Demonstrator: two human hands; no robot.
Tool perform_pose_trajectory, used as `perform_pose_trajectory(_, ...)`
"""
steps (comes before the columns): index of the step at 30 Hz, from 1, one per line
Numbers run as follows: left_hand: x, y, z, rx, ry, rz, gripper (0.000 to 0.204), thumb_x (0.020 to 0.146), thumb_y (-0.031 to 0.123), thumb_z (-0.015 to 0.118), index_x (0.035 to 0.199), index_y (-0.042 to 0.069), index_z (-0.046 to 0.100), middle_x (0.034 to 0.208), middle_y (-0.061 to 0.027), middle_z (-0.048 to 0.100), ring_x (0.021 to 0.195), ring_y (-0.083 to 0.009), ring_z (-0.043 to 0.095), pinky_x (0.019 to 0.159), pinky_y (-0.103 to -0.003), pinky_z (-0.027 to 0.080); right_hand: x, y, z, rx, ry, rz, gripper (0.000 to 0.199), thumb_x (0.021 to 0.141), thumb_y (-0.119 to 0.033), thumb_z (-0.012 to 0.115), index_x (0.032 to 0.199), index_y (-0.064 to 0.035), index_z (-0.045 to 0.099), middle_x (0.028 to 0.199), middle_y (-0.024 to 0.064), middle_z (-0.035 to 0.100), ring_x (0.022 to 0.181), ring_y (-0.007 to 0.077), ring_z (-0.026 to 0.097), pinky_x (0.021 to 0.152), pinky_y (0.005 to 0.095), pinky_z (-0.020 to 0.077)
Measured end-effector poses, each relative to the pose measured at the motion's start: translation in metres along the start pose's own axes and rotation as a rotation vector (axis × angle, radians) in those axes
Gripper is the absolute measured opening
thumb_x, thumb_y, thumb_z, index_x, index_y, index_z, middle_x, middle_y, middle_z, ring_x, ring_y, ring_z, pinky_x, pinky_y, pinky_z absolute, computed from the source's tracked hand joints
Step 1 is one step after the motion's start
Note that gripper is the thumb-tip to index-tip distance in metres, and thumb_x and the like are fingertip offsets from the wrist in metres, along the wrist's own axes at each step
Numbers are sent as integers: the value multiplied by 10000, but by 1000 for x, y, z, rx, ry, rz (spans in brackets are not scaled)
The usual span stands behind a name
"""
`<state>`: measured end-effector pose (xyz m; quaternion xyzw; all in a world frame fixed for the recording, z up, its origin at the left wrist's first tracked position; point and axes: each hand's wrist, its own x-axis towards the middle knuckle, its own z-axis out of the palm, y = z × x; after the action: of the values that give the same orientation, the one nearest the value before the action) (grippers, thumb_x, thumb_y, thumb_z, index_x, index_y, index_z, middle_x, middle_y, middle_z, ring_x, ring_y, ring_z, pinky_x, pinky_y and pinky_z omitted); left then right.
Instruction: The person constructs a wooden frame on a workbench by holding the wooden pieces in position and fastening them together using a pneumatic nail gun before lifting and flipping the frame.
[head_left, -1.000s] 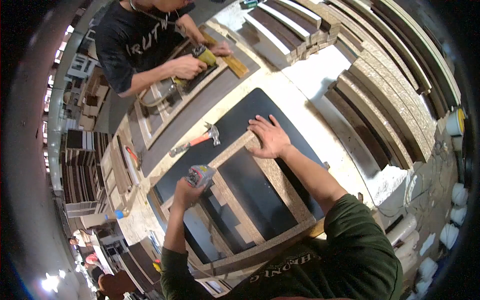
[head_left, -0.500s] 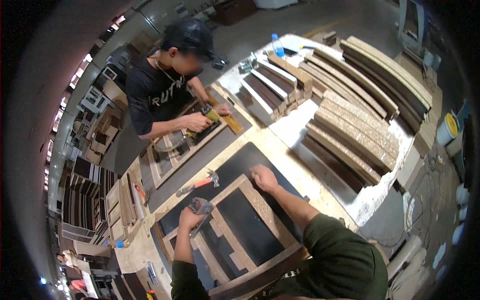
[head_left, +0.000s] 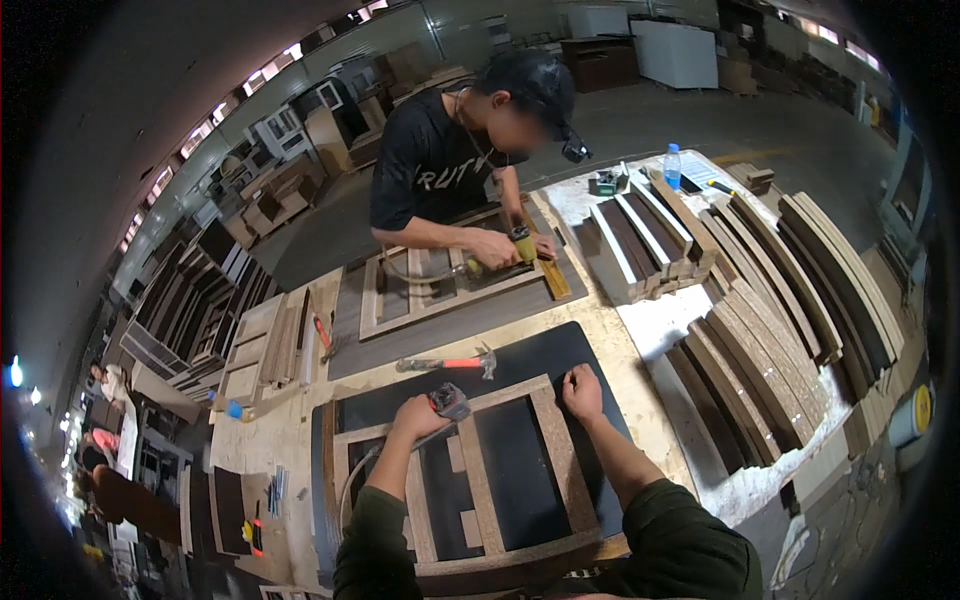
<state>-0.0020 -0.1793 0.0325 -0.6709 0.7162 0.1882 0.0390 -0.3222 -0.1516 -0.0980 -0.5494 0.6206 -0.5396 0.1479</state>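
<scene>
My left hand (head_left: 415, 418) is wrapped round an air nail gun (head_left: 450, 402) with a grey and red head, held over the far rail of a wooden frame (head_left: 490, 480). A thin hose (head_left: 347, 490) runs back from it. The frame, of chipboard strips with crosspieces, lies on a black panel (head_left: 530, 355). Near the panel's right edge, beside the frame's far right corner, my right hand (head_left: 582, 393) is closed with curled fingers; what it may hold is hidden. A claw hammer (head_left: 450, 364) with an orange-red handle lies beyond the frame, on the panel's far side.
Across the table (head_left: 590, 315) a co-worker (head_left: 440, 170) bends over another frame (head_left: 415, 300) with a yellow-green tool. Stacks of curved chipboard strips (head_left: 760, 370) stand at right. A second hammer (head_left: 323, 335), wood strips and a blue-capped bottle (head_left: 672, 167) lie or stand around.
The view has turned, shifting the scene rightward and down. My left hand still grips the nail gun, now at the frame's far rail. My right hand's fingers look more tightly curled.
</scene>
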Motion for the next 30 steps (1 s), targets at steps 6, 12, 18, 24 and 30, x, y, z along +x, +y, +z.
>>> perform_pose_trajectory(6, 8, -11, 4, 18, -4, 42, 550, 625, 491, 725, 931, 36, 702, 988, -220, 662, 962, -359, 629, 867, -420, 505, 4, 8, 5, -44, -56, -34, 62, 757, -23, 528, 735, 5, 579, 791, 191, 550, 751, 391, 559, 660, 429, 455)
perform_pose_trajectory(12, 8, -11, 3, -34, -16, 56, 547, 624, 488, 721, 933, 37, 700, 987, -218, 661, 962, -354, 630, 865, -421, 507, 1, 12, 7, -97, -78, -61, 74, 728, -15, 555, 663, 11, 582, 731, 190, 541, 706, 385, 556, 641, 441, 454)
perform_pose_trajectory(18, 1, 0, -4, 18, -24, 43, 522, 632, 487, 704, 909, 45, 705, 969, -213, 664, 943, -361, 635, 845, -421, 516, 1, 10, 6, -57, -40, -88, 95, 701, -54, 530, 643, -5, 587, 690, 181, 529, 702, 375, 553, 652, 457, 445)
perform_pose_trajectory(24, 12, -22, 9, 13, 0, 46, 518, 647, 487, 693, 909, 41, 704, 985, -214, 660, 944, -358, 635, 837, -420, 518, 4, 6, 13, -155, -88, -141, 98, 725, -63, 535, 656, 0, 565, 706, 187, 532, 715, 392, 531, 659, 483, 430)
perform_pose_trajectory(30, 11, -13, 0, -10, -30, 31, 502, 639, 462, 700, 912, 41, 705, 977, -216, 662, 947, -356, 637, 843, -416, 515, 10, 6, 11, -177, -93, -185, 83, 722, -28, 540, 653, -7, 581, 723, 182, 541, 724, 387, 542, 642, 458, 437)
